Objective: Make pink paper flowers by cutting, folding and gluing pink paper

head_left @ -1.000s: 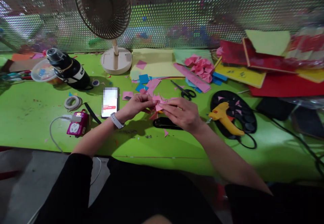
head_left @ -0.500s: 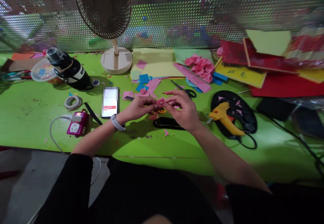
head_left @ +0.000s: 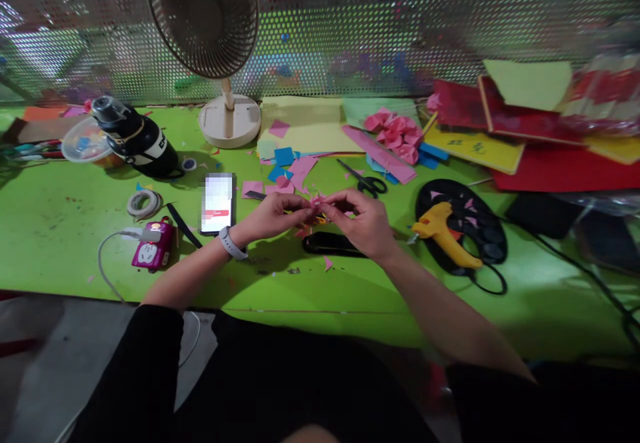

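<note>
Between my fingertips is a small folded piece of pink paper [head_left: 317, 201], partly hidden by the fingers. My left hand [head_left: 281, 215], with a watch band at its wrist, pinches it from the left. My right hand [head_left: 363, 219] pinches its other side, fingers curled in. Just below the hands a black oblong case [head_left: 333, 245] lies on the green table [head_left: 280, 289], beside pink paper scraps. Dark scissors [head_left: 364, 179] rest behind my right hand. Pink squares [head_left: 253, 189] and blue paper pieces [head_left: 284, 156] lie behind my left hand.
Left stand a phone [head_left: 218, 203], a purple power adapter [head_left: 153, 246], a tape roll [head_left: 144, 203] and a black bottle [head_left: 137, 139]. A fan [head_left: 230, 123] is behind. At right, a yellow glue gun [head_left: 450, 236] rests on a black palette [head_left: 493, 229]; pink paper flowers [head_left: 395, 133] lie further back.
My right hand's fingers have curled in and come down around the pink paper, uncovering the scissors behind. My left hand has barely moved.
</note>
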### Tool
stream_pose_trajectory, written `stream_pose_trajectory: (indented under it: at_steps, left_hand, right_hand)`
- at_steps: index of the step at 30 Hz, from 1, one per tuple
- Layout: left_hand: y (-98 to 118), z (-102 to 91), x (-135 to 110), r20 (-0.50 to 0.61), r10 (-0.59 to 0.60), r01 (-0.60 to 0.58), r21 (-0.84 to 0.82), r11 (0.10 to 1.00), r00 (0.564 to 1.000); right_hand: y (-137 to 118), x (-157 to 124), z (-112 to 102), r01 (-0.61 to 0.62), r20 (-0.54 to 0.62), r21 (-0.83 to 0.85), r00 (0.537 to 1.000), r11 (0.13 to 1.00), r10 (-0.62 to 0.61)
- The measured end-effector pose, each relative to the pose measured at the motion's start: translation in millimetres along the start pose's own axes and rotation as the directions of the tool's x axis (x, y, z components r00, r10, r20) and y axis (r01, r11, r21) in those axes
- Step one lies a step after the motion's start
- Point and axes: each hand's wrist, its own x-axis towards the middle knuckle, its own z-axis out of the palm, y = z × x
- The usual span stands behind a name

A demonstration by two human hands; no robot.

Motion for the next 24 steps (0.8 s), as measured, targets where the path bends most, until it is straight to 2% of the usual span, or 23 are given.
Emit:
stream_pose_trajectory:
  at_steps: [9, 13, 14, 16, 18, 20, 24]
  left_hand:
    - [-0.3, 0.1, 0.2, 0.006, -0.002, 0.002, -0.048, 0.999, 1.000]
    - [0.9, -0.7, -0.1, 0.054, -0.066, 0.075, -0.195, 0.978, 0.996]
    - [1.4, -0.8, -0.3, 0.071, -0.092, 0.107, -0.238, 0.965, 0.993]
    - [2.5, -0.8, -0.6, 0.102, -0.142, 0.166, -0.302, 0.939, 0.985]
    - [3.4, -0.7, -0.8, 0.128, -0.177, 0.211, -0.334, 0.919, 0.976]
    - [4.0, -0.7, -0.9, 0.146, -0.200, 0.240, -0.351, 0.905, 0.969]
    - [4.1, -1.0, -1.1, 0.160, -0.230, 0.275, -0.389, 0.879, 0.960]
  right_hand:
    - [-0.9, -1.3, 1.1, -0.032, 0.003, 0.017, 0.999, 0.999, 0.032]
    - [-1.7, 1.0, -1.0, -0.154, -0.041, 0.146, 0.986, 0.977, 0.162]
    - [-2.0, 1.9, -2.4, -0.190, -0.024, 0.185, 0.980, 0.964, 0.197]
    - [-2.9, 3.5, -5.5, -0.248, 0.092, 0.236, 0.968, 0.939, 0.232]
    - [-4.4, 4.4, -7.9, -0.282, 0.253, 0.242, 0.942, 0.928, 0.220]
    - [-6.4, 4.4, -8.5, -0.285, 0.348, 0.228, 0.917, 0.931, 0.196]
    - [-10.0, 3.1, -5.1, -0.184, 0.326, 0.151, 0.937, 0.971, 0.127]
